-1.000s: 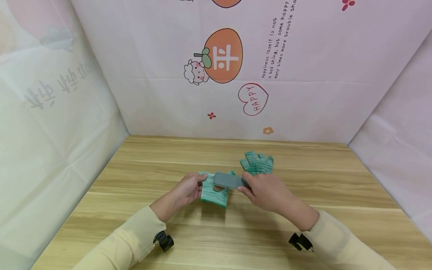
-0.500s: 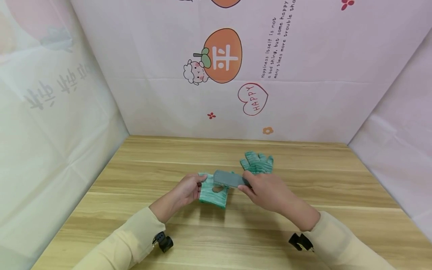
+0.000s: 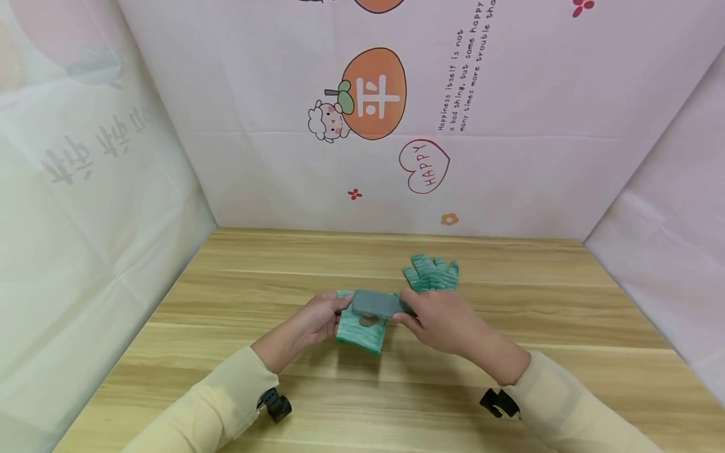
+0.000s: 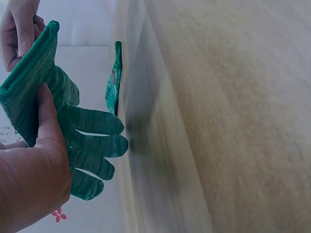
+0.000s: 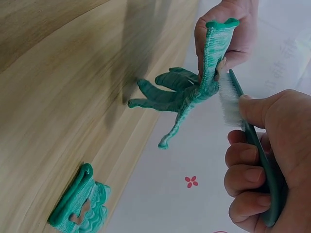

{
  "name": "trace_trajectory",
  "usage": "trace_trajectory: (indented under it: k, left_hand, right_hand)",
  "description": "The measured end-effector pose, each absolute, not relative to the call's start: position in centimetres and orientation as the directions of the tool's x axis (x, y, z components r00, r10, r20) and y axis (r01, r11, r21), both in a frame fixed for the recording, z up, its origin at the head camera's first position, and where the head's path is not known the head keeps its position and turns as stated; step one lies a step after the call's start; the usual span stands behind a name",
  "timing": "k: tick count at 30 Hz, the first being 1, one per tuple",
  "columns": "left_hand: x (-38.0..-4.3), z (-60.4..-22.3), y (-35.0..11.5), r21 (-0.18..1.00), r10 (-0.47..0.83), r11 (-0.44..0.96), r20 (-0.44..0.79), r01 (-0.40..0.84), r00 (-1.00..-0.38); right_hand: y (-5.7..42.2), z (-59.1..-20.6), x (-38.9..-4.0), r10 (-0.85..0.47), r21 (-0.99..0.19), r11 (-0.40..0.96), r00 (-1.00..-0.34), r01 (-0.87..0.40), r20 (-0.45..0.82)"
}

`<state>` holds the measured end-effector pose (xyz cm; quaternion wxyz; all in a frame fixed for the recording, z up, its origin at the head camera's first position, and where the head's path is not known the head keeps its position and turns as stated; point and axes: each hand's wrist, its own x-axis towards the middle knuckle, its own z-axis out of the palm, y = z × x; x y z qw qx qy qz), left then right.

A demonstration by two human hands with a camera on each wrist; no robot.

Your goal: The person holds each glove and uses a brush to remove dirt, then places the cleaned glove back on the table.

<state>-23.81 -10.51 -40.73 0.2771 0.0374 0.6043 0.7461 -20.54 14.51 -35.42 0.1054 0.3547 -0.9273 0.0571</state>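
My left hand pinches a green knitted glove by its cuff side and holds it above the table; in the left wrist view the glove's fingers hang toward the wood. A brown patch marks the glove's surface. My right hand grips a grey-green brush by its handle, fingers curled round it. The white bristles face the glove, right at the brown patch in the right wrist view. From above, the brush head overlaps the upper part of the glove.
A second green glove lies on the wooden table behind my right hand; it also bears a brown patch. Printed white cloth walls off the back and both sides.
The brush shifts slightly up, then left and down over the glove, along with my right hand. The held glove wobbles a little. The second glove stays put.
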Motion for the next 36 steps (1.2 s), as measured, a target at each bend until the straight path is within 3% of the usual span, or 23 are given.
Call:
trace_trajectory:
  k: [18,28,36]
  left_hand:
    - [-23.7,-40.6,-10.5,0.917,0.455,-0.136,-0.279,-0.376,-0.846]
    - [-23.8,-40.6,-10.9,0.914,0.372,-0.144,-0.305,-0.379,-0.877]
    - [-23.6,-40.3,-10.2,0.914,0.399,-0.149,-0.293,-0.377,-0.869]
  right_hand:
    - [16.0,-35.5,-20.2,-0.644,-0.089,0.736,-0.734,-0.672,0.218]
    - [16.1,-34.9,-20.2,-0.598,-0.126,0.768,-0.773,-0.628,0.212]
    - [14.3,-34.8,-20.0,-0.620,-0.075,0.761,-0.757,-0.644,0.208]
